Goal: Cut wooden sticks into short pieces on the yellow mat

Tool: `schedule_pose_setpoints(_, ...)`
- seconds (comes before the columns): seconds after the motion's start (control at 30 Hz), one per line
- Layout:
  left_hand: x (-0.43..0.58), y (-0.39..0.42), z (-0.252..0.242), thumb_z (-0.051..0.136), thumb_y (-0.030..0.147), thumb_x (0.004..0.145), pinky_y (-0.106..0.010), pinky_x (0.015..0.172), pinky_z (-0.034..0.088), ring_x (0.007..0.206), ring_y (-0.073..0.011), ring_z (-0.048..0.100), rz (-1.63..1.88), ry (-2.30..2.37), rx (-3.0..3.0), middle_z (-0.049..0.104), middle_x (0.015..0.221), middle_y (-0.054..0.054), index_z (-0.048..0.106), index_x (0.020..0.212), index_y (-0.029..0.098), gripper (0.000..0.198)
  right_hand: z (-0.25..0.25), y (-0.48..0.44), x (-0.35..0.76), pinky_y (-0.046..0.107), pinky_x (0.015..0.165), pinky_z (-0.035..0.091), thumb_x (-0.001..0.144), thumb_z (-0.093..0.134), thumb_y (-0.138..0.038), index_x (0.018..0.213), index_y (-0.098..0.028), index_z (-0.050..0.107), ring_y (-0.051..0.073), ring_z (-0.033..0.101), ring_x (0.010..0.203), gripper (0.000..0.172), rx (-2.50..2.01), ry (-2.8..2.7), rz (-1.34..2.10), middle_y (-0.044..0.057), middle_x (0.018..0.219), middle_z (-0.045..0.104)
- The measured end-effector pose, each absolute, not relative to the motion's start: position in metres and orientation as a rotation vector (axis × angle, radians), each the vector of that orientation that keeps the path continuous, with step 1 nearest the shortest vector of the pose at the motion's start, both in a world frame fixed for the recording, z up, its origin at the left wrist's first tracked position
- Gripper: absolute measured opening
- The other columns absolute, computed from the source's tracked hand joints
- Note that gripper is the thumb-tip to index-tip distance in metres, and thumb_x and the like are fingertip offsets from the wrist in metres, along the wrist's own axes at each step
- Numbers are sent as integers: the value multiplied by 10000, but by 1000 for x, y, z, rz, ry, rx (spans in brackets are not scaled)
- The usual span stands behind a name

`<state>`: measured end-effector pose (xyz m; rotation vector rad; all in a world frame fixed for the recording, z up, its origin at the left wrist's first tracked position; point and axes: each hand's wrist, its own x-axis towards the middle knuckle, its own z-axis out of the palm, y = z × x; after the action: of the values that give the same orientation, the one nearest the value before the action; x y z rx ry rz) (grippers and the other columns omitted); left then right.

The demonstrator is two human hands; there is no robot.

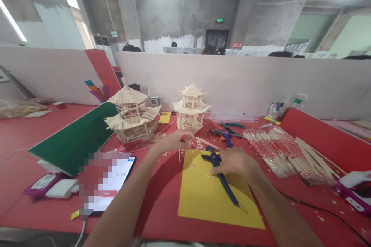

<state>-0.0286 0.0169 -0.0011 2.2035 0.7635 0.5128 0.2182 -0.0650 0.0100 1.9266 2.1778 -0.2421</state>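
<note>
At lower centre, the right hand [234, 161] half-curls over the navy shears [226, 184], its hold unclear; the left hand [179, 141], loosely open, seems empty. Probably between cuts; cutting calls for a firm grip.

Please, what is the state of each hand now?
Left hand: open, loosely curled, nothing visibly held.
Right hand: on the blue tool; firm grip cannot be told.

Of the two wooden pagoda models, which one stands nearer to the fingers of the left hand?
The slimmer pagoda, just behind the left hand. The wider pagoda stands farther left, beside the green board.
</note>
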Motion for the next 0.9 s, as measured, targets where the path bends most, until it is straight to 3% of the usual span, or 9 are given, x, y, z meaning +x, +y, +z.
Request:
schedule_pose_setpoints(0.13,-30,19,-10,596,193,810,-241,634,495,687,-154,665,301,733,2203,704,795,-36,682,977,163,190,10,-63,217,417,719,478,626,701,-500,904,-172,739,390,686,900,432,1938,2165,-204,191,960,736)
schedule_pose_setpoints(0.27,-27,22,-17,636,167,768,-226,617,474,684,-154,659,162,732,2258,713,791,-35,720,912,160,167,7,-60,220,408,680,471,610,693,-487,796,-195,729,384,693,836,348,1976,2204,-251,162,878,745)
schedule_pose_setpoints(0.5,-20,18,-17,697,86,695,-205,596,422,705,-147,630,43,644,2405,708,813,-14,742,937,187,266,5,-59,221,425,679,472,609,689,-495,757,-188,720,397,690,825,343,1986,2250,-268,164,841,740)
schedule_pose_setpoints(0.9,-17,20,-27,728,165,734,-212,570,374,634,-120,561,37,589,2527,668,730,-5,731,816,164,82,2,-57,228,405,717,461,606,730,-665,879,-206,708,383,676,892,535,1942,2265,-295,156,917,728)
